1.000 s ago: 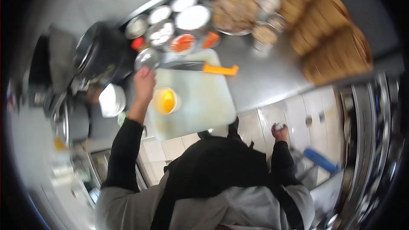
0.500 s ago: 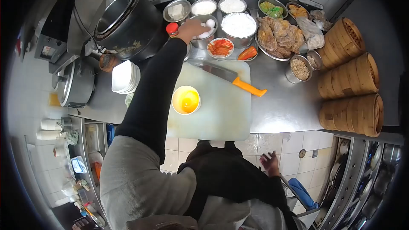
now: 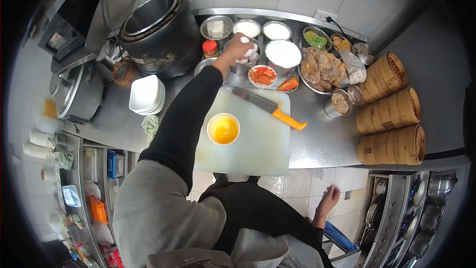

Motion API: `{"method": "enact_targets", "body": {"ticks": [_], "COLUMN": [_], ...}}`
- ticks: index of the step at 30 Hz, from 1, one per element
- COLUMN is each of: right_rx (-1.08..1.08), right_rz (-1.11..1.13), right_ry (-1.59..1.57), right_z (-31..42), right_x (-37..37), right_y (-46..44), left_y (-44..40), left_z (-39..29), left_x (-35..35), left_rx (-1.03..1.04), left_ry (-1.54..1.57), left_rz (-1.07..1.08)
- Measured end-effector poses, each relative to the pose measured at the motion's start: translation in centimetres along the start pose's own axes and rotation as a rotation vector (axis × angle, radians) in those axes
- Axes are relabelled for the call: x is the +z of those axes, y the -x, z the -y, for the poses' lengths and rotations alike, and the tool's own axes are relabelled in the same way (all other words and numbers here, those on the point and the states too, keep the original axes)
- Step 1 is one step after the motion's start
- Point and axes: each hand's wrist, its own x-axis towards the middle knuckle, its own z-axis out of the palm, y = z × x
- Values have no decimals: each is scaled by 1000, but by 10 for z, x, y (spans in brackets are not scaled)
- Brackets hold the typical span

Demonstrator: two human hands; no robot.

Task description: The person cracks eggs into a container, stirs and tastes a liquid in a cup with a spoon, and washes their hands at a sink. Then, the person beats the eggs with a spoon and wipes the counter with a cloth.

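My left hand (image 3: 234, 51) is over a steel bowl of eggs (image 3: 254, 56) at the back of the counter, its fingers closed on a white egg (image 3: 245, 40). My right hand (image 3: 329, 200) hangs in the air in front of the counter, fingers loosely bent, and I see nothing in it. On the pale cutting board (image 3: 258, 151) a white paper bowl (image 3: 223, 129) holds cracked egg with an orange yolk. A knife (image 3: 289, 118) with an orange handle lies across the board's far edge.
Beside the eggs stand a red-lidded jar (image 3: 210, 48), a bowl of white powder (image 3: 283, 53) and sliced red peppers (image 3: 262, 75). Bamboo steamers (image 3: 389, 114) line the right side. Stacked white dishes (image 3: 145, 94) and a large dark pot (image 3: 156, 39) are on the left.
My left hand has lifted slightly from among the eggs with one in its fingers. My right hand has turned and its fingers have curled more. The head view has shifted.
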Motion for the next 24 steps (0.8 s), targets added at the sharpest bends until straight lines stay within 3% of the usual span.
{"method": "enact_targets", "body": {"ticks": [2, 3, 4, 6, 8, 9, 12, 14, 18, 21, 24], "right_rx": [-364, -394, -333, -474, -446, -431, -383, -416, 75, -655, -1224], "right_rz": [164, 312, 499, 809, 1010, 1090, 1207, 1209, 1095, 910, 711], "right_ry": [112, 168, -95, -47, -261, -397, -324, -178, -439, 274, 426], "right_z": [81, 124, 160, 212, 254, 261, 242, 216, 171, 152, 154], "right_x": [55, 86, 125, 196, 249, 268, 289, 297, 296, 285, 276], "right_y": [-3, 3, 17, 37, 77, 87, 88, 77, 73, 77, 77], "left_y": [58, 92, 127, 184, 219, 228, 259, 251, 268, 268, 274], "left_z": [-22, -34, -39, -33, 5, 18, 16, 58, 61, 89, 91], "left_x": [3, 7, 12, 20, 40, 45, 19, 1, -44, -77, -91], "left_rx": [58, 52, 44, 56, 210, 283, 26, 2, -219, -261, -275], "left_ry": [217, 191, 168, 110, 273, 354, 591, 474, 966, 1143, 1167], "left_rz": [98, 189, 280, 456, 360, 312, 112, 115, 45, 45, 45]}}
